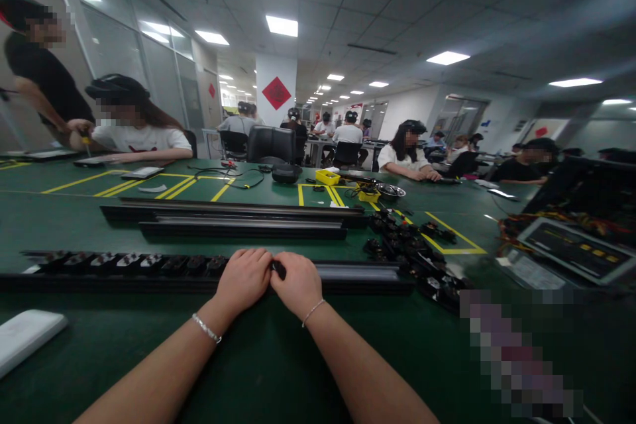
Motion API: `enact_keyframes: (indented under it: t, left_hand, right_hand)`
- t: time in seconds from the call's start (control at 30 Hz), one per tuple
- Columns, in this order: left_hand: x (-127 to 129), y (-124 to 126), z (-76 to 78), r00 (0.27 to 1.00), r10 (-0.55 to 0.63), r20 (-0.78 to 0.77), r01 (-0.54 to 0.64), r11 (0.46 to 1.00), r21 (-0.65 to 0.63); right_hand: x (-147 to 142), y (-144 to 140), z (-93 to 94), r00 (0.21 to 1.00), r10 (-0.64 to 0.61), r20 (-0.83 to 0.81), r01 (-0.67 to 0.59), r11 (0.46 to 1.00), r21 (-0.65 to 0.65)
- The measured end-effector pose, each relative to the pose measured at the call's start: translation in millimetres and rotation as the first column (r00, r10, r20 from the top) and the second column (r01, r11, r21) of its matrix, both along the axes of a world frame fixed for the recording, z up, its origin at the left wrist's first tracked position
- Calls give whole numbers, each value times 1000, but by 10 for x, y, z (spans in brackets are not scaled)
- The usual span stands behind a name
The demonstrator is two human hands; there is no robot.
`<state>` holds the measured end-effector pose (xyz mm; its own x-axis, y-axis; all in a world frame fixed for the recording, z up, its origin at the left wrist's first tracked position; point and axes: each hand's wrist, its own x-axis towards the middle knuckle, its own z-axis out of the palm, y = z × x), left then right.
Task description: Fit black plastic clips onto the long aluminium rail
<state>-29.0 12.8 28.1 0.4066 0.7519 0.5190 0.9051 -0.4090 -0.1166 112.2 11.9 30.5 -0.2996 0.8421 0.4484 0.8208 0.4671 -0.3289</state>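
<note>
1. Meeting at the middle of the long black rail (358, 273), the left hand (243, 278) and right hand (298, 283) sit knuckle to knuckle, fingers curled together and pinching a small black part (279, 269) between them.
2. That part lies straight ahead of the fingertips, on the rail, with neither hand clearly nearer.
3. The rail's long axis runs left to right across the green table (278, 358), square to both forearms.
4. Left of the hands, seated black clips (129, 261) fill the rail; to the right it shows a bare, smooth, dull grey channel.
5. Loose black parts (412, 245) lie heaped farther right, glossy and angular; two more rails (238, 218) lie parallel behind.
</note>
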Motion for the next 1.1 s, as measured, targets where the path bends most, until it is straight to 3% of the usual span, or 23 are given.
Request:
enact_keyframes:
  t: [0.67,1.1]
  left_hand:
    - [-4,-54,-13,1000,-21,2,21,1000,-4]
    - [1,-38,-13,999,-28,27,27,999,17]
  right_hand:
    - [7,-104,-24,998,-23,56,22,999,23]
    - [28,-93,-31,993,-107,44,107,994,1]
